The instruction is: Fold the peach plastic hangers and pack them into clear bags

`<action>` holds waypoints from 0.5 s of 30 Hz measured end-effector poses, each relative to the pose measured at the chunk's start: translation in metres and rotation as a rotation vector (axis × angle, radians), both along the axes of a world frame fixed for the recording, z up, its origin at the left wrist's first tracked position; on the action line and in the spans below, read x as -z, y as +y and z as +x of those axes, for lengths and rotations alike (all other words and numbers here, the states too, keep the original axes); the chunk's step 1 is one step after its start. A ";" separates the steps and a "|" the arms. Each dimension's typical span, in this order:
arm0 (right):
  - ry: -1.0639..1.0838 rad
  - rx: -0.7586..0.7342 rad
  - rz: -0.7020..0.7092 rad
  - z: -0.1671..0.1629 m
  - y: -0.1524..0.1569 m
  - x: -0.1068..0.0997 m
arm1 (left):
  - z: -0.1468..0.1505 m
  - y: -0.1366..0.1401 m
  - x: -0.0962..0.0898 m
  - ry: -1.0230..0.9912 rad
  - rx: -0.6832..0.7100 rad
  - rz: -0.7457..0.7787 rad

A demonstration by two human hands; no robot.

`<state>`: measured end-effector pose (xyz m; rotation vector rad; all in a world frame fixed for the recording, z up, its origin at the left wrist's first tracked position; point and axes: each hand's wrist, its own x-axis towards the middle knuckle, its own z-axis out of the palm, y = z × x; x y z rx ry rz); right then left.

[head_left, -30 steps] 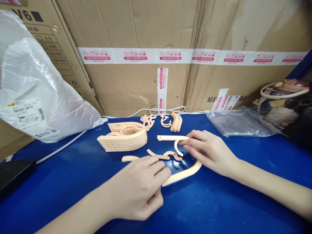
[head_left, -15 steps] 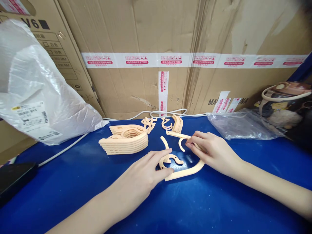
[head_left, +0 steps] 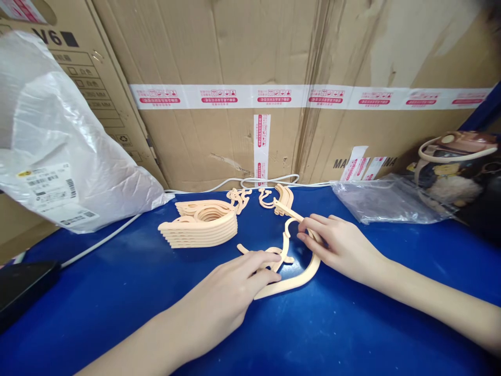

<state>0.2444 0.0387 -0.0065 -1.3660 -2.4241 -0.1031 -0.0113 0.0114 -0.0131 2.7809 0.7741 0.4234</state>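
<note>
Between my two hands is a cream plastic folding-hanger frame (head_left: 291, 283), its curved arm sweeping round toward me. My right hand (head_left: 336, 243) pinches this frame at its right bend, and one straight end points away to the back left. A thin curved hanger piece (head_left: 285, 243) runs inside the frame, and the thumb and fingers of my left hand (head_left: 242, 277) close on its lower end. Under the left fingers lies a loose hanger hook piece (head_left: 242, 248), partly hidden. Whether the curved piece joins the frame I cannot tell.
A stack of cream hangers (head_left: 199, 230) stands at the left, with small hook parts (head_left: 238, 198) behind. Farther back are curved arm pieces (head_left: 285, 198) and a white cable (head_left: 223, 184). A clear plastic bag (head_left: 379, 201), a white parcel (head_left: 70, 156) and cardboard boxes (head_left: 219, 141) surround the blue surface.
The frame has turned and its near end has shifted left and toward me. The curved piece in my left hand now leans right, up against the frame's inner curl.
</note>
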 end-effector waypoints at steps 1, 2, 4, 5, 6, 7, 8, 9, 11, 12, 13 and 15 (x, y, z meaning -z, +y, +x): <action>-0.002 0.003 -0.004 0.000 0.000 0.000 | 0.000 -0.001 0.000 -0.002 0.002 -0.016; -0.003 0.006 -0.007 0.000 0.000 0.001 | 0.000 -0.002 -0.001 -0.008 0.004 -0.033; -0.003 0.009 -0.010 0.000 0.000 0.001 | 0.002 -0.004 -0.003 -0.033 -0.003 -0.059; -0.002 0.008 -0.007 0.000 -0.001 0.001 | 0.003 -0.005 -0.004 -0.050 -0.013 -0.064; 0.000 0.004 -0.002 -0.001 -0.001 0.001 | 0.004 -0.005 -0.006 -0.068 -0.028 -0.062; 0.001 -0.002 0.003 -0.001 -0.002 0.001 | 0.005 -0.006 -0.007 -0.083 -0.043 -0.053; 0.002 -0.009 0.004 -0.001 -0.003 0.000 | 0.006 -0.006 -0.008 -0.093 -0.057 -0.040; 0.003 -0.017 0.002 -0.002 -0.003 0.000 | 0.006 -0.006 -0.008 -0.093 -0.073 -0.028; 0.004 -0.028 -0.008 -0.002 -0.005 0.000 | 0.007 -0.006 -0.007 -0.081 -0.092 -0.011; 0.005 -0.033 -0.012 -0.002 -0.005 0.000 | 0.007 -0.006 -0.007 -0.073 -0.090 -0.007; 0.006 -0.038 -0.012 -0.003 -0.005 0.000 | 0.007 -0.006 -0.006 -0.064 -0.081 -0.004; 0.009 -0.055 -0.005 -0.003 -0.004 0.001 | 0.008 -0.006 -0.004 -0.057 -0.046 0.006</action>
